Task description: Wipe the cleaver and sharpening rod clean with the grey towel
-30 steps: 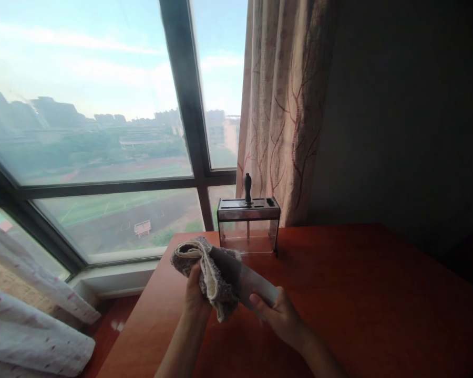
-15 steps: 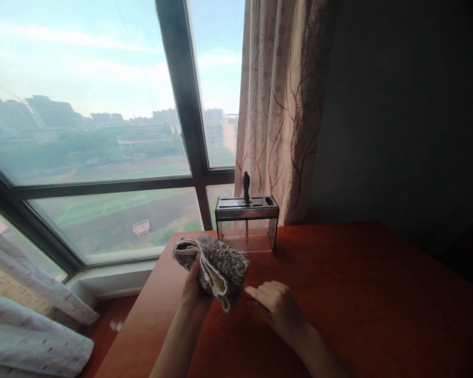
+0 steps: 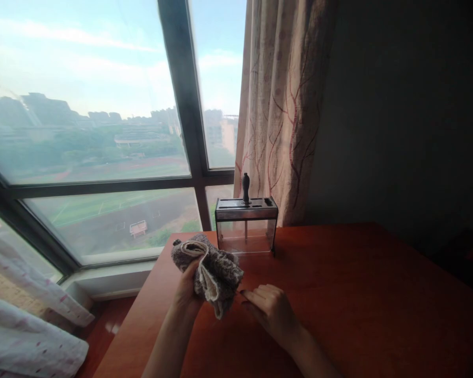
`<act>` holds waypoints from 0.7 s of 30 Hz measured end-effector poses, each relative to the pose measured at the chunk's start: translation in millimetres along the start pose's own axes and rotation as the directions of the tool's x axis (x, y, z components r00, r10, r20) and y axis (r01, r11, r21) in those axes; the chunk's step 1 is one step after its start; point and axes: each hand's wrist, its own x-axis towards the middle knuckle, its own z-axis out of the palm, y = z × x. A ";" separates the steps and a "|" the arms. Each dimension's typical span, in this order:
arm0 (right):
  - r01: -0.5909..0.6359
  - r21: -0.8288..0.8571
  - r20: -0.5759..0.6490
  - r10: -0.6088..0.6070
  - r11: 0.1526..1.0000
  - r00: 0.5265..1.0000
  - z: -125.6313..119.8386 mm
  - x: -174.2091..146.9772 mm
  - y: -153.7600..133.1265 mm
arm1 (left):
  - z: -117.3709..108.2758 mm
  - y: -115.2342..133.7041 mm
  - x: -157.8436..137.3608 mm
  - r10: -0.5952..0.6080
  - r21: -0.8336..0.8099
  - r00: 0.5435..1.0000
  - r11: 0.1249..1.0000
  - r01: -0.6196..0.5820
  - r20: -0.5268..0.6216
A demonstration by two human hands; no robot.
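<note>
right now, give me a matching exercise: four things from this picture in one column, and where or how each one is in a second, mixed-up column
Things:
1. cloth
2. knife block
3. curtain
4. right hand

Places or states:
A. hangs at the window's right edge
B. stands at the far edge of the table, one dark handle sticking up
C. bunched in the left hand
D. fingers at the cloth's lower edge, above the tabletop

Pairs: 1-C, 2-B, 3-A, 4-D
</note>
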 end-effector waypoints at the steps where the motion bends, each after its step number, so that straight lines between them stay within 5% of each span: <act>1: -0.010 0.011 0.003 0.010 1.000 1.000 0.9 -0.5 0.7 | 0.3 -0.6 -0.5 0.009 0.008 1.000 1.000 -0.009 0.007; 14: 0.004 -0.149 -0.034 -0.009 0.989 0.999 9.0 0.7 2.2 | -6.6 4.7 -1.2 -0.090 0.035 0.991 0.996 0.087 0.103; 21: -0.009 -0.068 -0.043 0.006 0.998 0.999 6.0 -0.9 -1.6 | -5.6 2.1 1.1 -0.009 0.055 0.997 0.998 0.005 0.083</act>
